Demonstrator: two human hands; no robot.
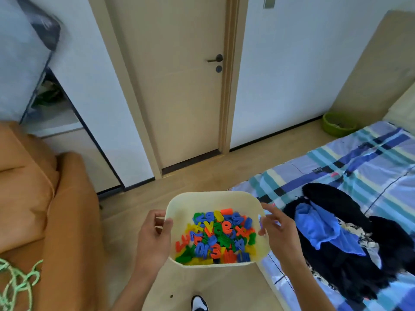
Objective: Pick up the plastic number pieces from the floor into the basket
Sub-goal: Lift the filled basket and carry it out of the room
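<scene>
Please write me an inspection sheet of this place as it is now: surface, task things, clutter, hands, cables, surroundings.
Surface: wood-look floor, no loose pieces seen.
Job's things: cream basket held up, coloured number pieces heaped inside.
Clutter: dark clothes pile on striped bed; green bowl on floor.
Grippers: left hand and right hand grip the basket's sides.
Cables: nothing seen.
Surroundings: closed door, orange sofa.

A home bedroom: bed (359,158), sofa (33,198), door (179,86).
</scene>
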